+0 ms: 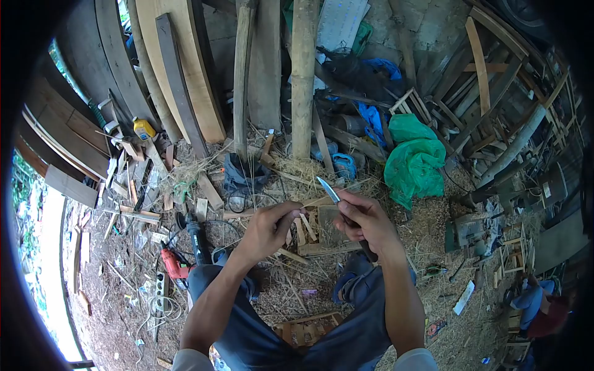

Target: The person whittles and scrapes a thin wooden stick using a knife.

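My left hand is closed, its thumb and fingers pinching a thin pale strip of wood or bamboo that points toward the right hand. A short pale piece shows just below those fingers; I cannot tell if it is held too. My right hand is wrapped around the dark handle of a knife, its blade slanting up and to the left. The blade lies close to the strip's right end; whether they touch is unclear. Both hands are above my spread knees, over a wooden frame on the ground.
Left of my legs lie an angle grinder, a red power tool and a power strip. Planks and a post stand ahead. A green plastic bag rests among scraps and shavings. Another person sits at far right.
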